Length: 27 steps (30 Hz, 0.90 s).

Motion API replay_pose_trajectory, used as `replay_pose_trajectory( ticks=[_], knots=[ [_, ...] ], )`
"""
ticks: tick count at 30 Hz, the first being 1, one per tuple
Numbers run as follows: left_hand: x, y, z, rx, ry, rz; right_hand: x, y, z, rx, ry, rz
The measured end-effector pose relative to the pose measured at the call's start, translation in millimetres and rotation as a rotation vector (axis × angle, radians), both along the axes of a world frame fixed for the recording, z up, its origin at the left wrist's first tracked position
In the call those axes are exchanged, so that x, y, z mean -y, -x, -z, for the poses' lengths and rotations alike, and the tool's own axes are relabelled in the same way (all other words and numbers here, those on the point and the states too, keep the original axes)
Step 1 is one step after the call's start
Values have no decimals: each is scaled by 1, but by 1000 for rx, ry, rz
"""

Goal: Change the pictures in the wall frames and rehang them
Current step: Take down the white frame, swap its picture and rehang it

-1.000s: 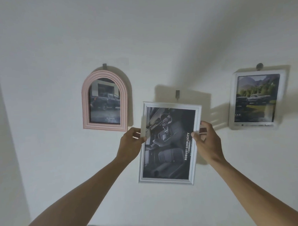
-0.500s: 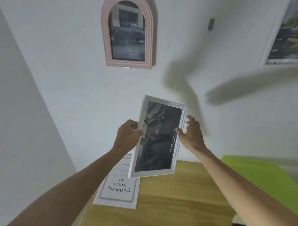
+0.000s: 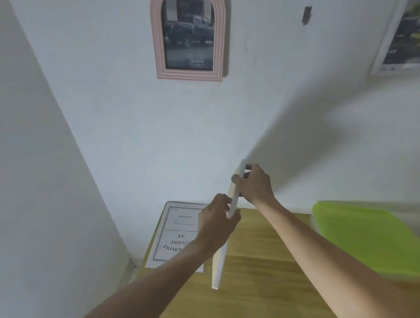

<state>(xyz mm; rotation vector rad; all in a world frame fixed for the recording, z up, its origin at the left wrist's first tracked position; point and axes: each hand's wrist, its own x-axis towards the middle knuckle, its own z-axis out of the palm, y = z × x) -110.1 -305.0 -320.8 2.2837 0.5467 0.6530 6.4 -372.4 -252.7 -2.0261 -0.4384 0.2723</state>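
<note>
Edge-on white frame (image 3: pixel 218 265), pic hidden, both hands' grip, right-hand frame (image 3: pixel 399 33) cropped.

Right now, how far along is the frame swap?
Done: the white frame is off its wall hook, which is bare. In hand: the left hand and right hand hold it edge-on over the wooden table. Left: swap its picture, perhaps for the printed sheet on the table, and rehang it. The pink arched frame and the white frame at right hang untouched.

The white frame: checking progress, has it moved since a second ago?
Yes. The white frame has come down off the wall hook to above the wooden table, turned edge-on.
</note>
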Motion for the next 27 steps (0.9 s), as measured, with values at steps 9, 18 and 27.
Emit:
replay_pose_trajectory(
  ticks=[9, 18, 27],
  knots=[
    [-24, -3, 44, -3, -118, 15, 63, -19, 16, -206, -176, -27],
    [-68, -3, 90, -389, 336, 60, 102, -52, 66, -409, -277, -21],
    [-58, -20, 121, -466, 296, 63, 95, -71, 146, -65, 52, 73]
  ],
)
